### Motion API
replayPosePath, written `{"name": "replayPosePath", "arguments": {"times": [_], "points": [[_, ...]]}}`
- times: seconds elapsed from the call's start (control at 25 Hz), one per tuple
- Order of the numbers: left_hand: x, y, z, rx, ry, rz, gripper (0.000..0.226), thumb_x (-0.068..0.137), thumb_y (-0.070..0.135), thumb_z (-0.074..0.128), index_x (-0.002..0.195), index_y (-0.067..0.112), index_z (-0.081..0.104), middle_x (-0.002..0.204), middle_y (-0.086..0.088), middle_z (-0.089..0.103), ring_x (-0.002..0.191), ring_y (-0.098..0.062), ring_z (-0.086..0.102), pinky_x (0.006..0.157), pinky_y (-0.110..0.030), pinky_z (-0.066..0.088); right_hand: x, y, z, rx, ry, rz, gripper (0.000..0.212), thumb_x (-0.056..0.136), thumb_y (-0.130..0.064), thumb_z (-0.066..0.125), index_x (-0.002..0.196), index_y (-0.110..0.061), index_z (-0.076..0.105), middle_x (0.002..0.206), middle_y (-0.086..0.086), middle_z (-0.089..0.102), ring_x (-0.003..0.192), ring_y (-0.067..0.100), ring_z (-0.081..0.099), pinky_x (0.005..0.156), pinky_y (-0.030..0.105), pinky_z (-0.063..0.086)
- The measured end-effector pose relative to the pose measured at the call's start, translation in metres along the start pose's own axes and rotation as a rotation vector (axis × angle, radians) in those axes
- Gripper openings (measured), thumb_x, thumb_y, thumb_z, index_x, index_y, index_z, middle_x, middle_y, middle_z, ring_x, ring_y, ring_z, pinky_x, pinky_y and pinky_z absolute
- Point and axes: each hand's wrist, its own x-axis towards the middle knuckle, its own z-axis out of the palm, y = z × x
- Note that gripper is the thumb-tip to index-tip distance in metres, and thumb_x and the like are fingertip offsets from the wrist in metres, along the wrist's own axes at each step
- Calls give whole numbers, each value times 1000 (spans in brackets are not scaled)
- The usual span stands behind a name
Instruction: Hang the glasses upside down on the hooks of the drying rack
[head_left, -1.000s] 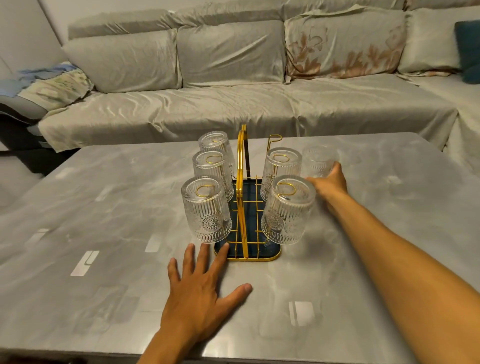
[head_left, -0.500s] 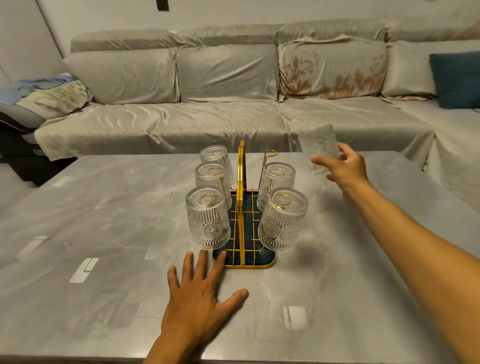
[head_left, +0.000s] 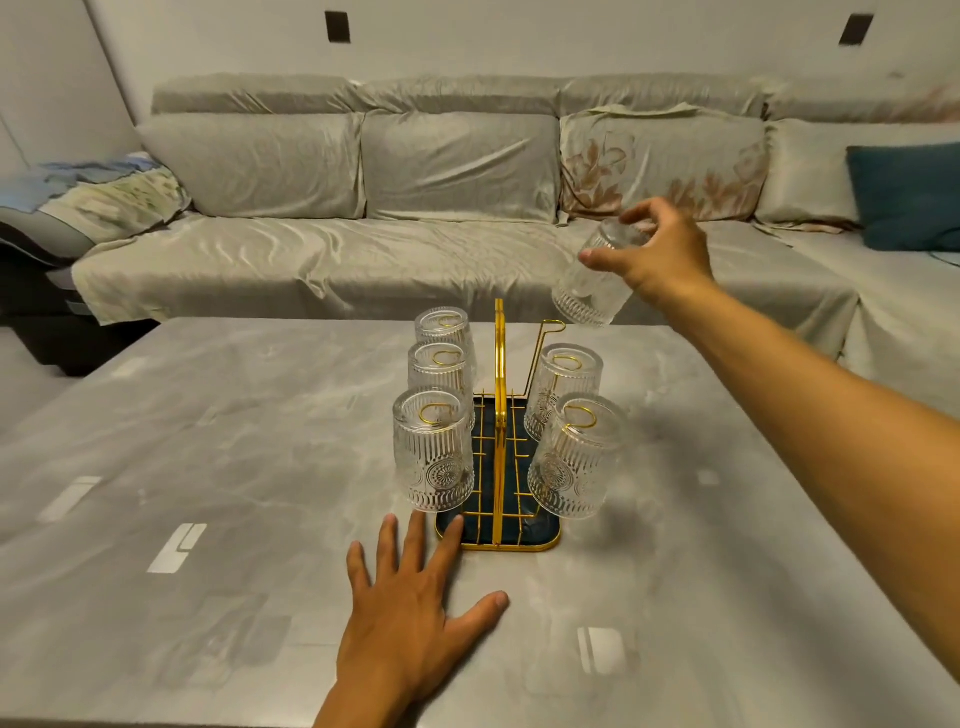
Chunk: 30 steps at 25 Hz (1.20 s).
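Grey marbled table fills the head view, with a long sofa draped in pale cloth behind it and a teal cushion at the far right. Near the middle of the table stands the drying rack, a gold wire frame on a dark tray, with five ribbed glasses already hanging mouth-down on its hooks: three on the left side and two on the right. One empty hook stands bare at the back right, just beyond the rear right hung glass. The right hand carries the sixth glass in the air above and a little to the right of that hook, well clear of the table. Thumb and fingers close around its base end, so the glass hangs below and to the left of the palm, tilted, with its open mouth pointing down toward the rack. The left hand lies flat and spread on the table, holding nothing, its fingertips touching the near left corner of the rack's tray as if to steady it. A glass like this looks rigid, fairly weighty for its size and breakable; its ribbed wall should give some purchase, though smooth glass can slip. Holding it by the base seems the sensible place, since that leaves the mouth free to drop over the hook. A knock against the neighbouring glass is probably the main risk on the way down.
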Motion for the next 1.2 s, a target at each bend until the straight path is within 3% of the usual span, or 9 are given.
{"name": "replayPosePath", "arguments": {"times": [0.12,0.4,0.6,1.2], "points": [[1,-1,0,3,-5,-4,80,60,99,-2,126,64,-31,155,6,-27,143,-25,-31,111,-58,-24,-7,7,22,-11,-31,-5,57,57,-44,86,103,-23,61,109,2,63,94,20,58,79,36,53],[5,0,-1,3,-44,-17,81,54,100,-5,123,66,-32,150,9,-32,143,-25,-32,112,-61,-22,-17,25,56,-134,-109,-89,51,60,-42,85,102,-25,63,105,3,66,90,21,59,69,29,45],[4,1,-2,-5,-48,-14,78,56,99,-5,122,67,-32,151,9,-32,143,-25,-33,111,-60,-22,-19,37,67,-135,-165,-38,48,64,-41,83,105,-25,62,115,7,62,102,25,57,72,29,41],[4,2,-6,8,-98,-25,85,57,98,-2,127,61,-33,152,7,-32,143,-26,-32,112,-61,-21,-13,38,84,-226,-295,91,50,56,-27,88,95,-25,57,109,4,58,91,23,52,60,28,39]]}}
